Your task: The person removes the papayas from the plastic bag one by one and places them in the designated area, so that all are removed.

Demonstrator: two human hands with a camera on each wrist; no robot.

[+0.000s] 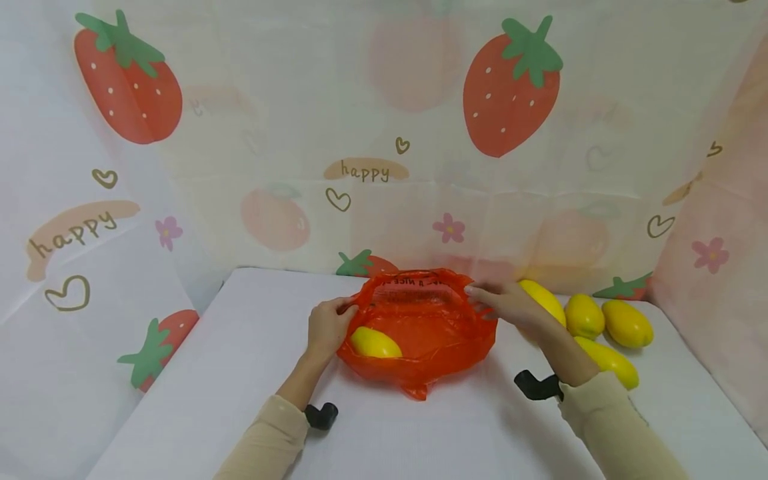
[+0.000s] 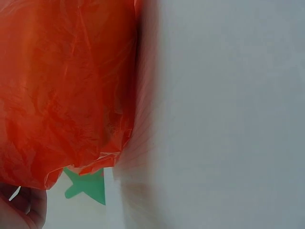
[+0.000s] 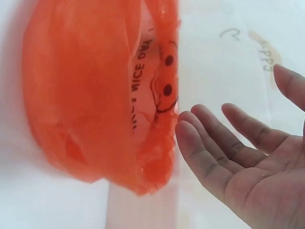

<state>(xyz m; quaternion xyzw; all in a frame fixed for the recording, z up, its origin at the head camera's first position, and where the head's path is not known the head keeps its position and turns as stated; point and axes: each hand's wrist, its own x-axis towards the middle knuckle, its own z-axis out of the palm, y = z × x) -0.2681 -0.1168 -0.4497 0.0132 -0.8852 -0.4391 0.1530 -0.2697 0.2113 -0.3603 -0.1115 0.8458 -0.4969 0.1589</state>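
Observation:
A red plastic bag point(image 1: 444, 371) with dark printing stands on the white table, its mouth spread wide toward me. Inside it, at the left, lies a yellow mango point(image 1: 375, 343). My left hand point(image 1: 327, 327) pinches the bag's left rim between thumb and fingers; the left wrist view catches only part of this hand point(image 2: 24, 212), at the bottom corner. At the opposite rim is my right hand point(image 1: 510, 305), with fingers extended and fingertips right by the plastic. The right wrist view shows that palm point(image 3: 252, 176) holding nothing, fingers spread beside the bag point(image 3: 81, 95).
Several more mangoes point(image 1: 585, 317) lie in a group on the table's right side, partly behind my right forearm. A printed cloth point(image 1: 288, 120) with strawberries hangs behind and beside the white table point(image 1: 252, 320). Black wrist mounts point(image 1: 536, 385) stick out from both sleeves.

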